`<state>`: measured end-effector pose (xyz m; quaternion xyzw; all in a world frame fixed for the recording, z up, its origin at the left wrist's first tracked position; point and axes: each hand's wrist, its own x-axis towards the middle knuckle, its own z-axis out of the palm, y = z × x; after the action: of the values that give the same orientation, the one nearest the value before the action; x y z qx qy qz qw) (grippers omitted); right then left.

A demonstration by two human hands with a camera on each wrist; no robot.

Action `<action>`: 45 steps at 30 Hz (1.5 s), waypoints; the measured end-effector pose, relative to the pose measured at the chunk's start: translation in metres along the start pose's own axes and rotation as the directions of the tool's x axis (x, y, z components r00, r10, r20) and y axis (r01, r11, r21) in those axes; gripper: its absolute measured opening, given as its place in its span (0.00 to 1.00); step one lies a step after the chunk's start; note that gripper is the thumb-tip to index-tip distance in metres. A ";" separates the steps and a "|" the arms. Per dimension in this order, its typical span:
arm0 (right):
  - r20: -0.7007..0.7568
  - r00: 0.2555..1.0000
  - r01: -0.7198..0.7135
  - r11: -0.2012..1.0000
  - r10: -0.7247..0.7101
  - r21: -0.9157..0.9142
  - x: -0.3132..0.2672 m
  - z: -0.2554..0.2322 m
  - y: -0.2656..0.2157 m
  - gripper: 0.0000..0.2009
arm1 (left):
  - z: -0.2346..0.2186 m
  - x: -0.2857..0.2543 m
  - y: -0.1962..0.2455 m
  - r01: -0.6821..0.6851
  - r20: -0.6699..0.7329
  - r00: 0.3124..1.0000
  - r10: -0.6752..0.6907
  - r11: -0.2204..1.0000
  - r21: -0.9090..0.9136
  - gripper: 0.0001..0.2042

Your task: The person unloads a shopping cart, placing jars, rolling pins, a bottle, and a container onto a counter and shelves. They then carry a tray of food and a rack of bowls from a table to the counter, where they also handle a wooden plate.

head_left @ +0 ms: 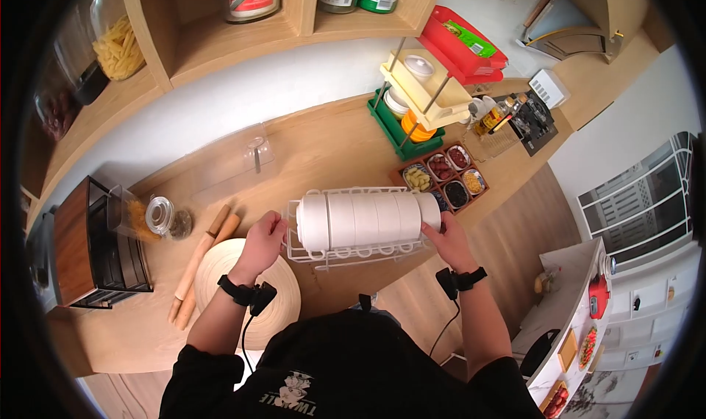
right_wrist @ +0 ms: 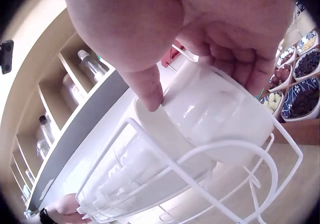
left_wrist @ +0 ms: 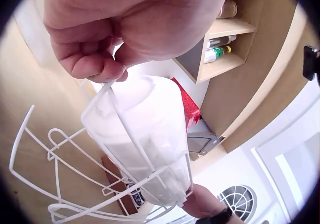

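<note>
A white wire dish rack (head_left: pixel 353 254) is held in front of the body, with a row of nested white bowls (head_left: pixel 360 217) lying on their sides in it. At its right end sits a smaller white cup (head_left: pixel 431 209). My left hand (head_left: pixel 265 241) grips the rack's left end; the left wrist view shows thumb and fingers pinching the wire. My right hand (head_left: pixel 450 244) grips the opposite end. In the right wrist view its thumb (right_wrist: pixel 150 95) lies against the crockery between bowls and cup, and the other fingers curl behind the cup and wire.
Two rolling pins (head_left: pixel 206 261) and a round woven mat (head_left: pixel 283 286) lie left on the wooden counter. A box of small bowls with ingredients (head_left: pixel 441 175) stands beyond the rack's right end, below a tiered shelf (head_left: pixel 423 88). Overhead runs a wooden shelf (head_left: pixel 220 47).
</note>
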<state>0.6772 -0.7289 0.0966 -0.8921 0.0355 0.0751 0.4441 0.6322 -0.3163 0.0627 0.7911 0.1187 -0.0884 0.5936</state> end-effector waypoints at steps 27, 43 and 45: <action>0.093 0.962 0.242 0.960 -0.256 0.139 0.172 0.061 -0.022 0.18 | 0.006 0.023 -0.020 -0.094 -0.281 0.959 0.026 0.968 -0.233 0.09; 0.067 0.991 -0.137 0.873 0.119 0.469 0.055 0.118 -0.019 0.43 | -0.126 0.091 -0.060 0.244 -0.012 0.864 -0.503 0.440 -0.864 0.48; 0.067 0.994 -0.110 0.872 0.088 0.476 0.044 0.127 -0.018 0.43 | -0.130 0.114 -0.082 0.278 0.080 0.858 -0.508 0.327 -0.903 0.42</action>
<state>0.7096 -0.6161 0.0282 -0.7497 0.0890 0.1058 0.6472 0.7167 -0.1599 -0.0084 0.3070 0.3996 -0.0671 0.8611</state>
